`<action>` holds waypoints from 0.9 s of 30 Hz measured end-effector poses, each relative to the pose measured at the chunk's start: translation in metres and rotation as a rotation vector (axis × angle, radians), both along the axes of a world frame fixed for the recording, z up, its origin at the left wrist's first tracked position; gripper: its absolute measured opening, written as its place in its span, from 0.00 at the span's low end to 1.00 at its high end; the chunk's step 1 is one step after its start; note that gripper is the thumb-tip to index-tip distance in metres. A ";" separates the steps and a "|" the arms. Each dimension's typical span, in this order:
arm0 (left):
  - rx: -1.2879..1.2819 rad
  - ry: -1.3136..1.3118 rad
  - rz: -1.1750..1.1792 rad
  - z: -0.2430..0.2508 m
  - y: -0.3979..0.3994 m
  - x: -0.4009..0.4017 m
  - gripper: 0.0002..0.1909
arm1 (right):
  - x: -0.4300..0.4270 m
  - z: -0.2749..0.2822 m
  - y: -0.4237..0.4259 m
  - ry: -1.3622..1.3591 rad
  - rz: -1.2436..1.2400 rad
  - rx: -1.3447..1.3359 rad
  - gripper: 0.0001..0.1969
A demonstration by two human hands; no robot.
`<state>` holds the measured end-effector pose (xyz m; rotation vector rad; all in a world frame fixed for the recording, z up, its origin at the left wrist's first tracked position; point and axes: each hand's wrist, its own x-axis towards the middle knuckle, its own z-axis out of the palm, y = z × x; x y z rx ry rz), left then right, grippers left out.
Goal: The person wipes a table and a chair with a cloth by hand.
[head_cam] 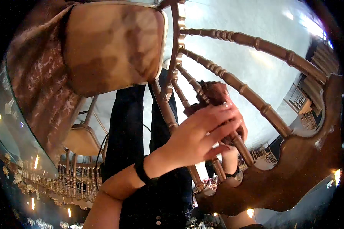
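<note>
Before me is a brown wooden chair with turned spindles (240, 88), a scalloped top rail (292, 174) and a tan seat (114, 48). A dark brown cloth (213, 91) is bunched around one of the middle spindles. My left hand (192, 137), with a black band at the wrist, reaches across the near side of the backrest, its fingers curled over the cloth and that spindle. From the far side, my right hand (242, 123) grips the same cloth; the left hand and spindle partly hide it.
At left, a brown patterned tablecloth (43, 97) hangs beside the seat, with a curved glass edge (24, 126) over it. Another tan-seated chair (81, 140) stands beyond. A thin black cable (99, 160) hangs near my legs. Furniture (299, 101) stands along the right side.
</note>
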<state>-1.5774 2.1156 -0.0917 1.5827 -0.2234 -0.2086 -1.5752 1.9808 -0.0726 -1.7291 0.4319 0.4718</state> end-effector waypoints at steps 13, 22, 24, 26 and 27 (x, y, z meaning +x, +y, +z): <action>0.225 -0.015 -0.066 -0.046 0.000 -0.005 0.29 | 0.019 -0.063 0.027 0.150 0.091 -0.034 0.21; 0.213 0.009 0.051 -0.037 0.002 0.013 0.23 | 0.009 -0.045 -0.006 -0.057 -0.105 0.131 0.22; 0.229 -0.043 0.132 -0.024 -0.005 0.017 0.22 | 0.030 -0.028 -0.027 -0.035 -0.103 0.013 0.22; 0.134 -0.016 0.226 -0.013 -0.006 0.021 0.23 | 0.060 -0.001 -0.044 0.199 -0.211 0.613 0.21; 0.050 -0.045 0.300 -0.006 -0.009 0.025 0.25 | 0.073 0.011 -0.054 0.359 -0.288 0.846 0.22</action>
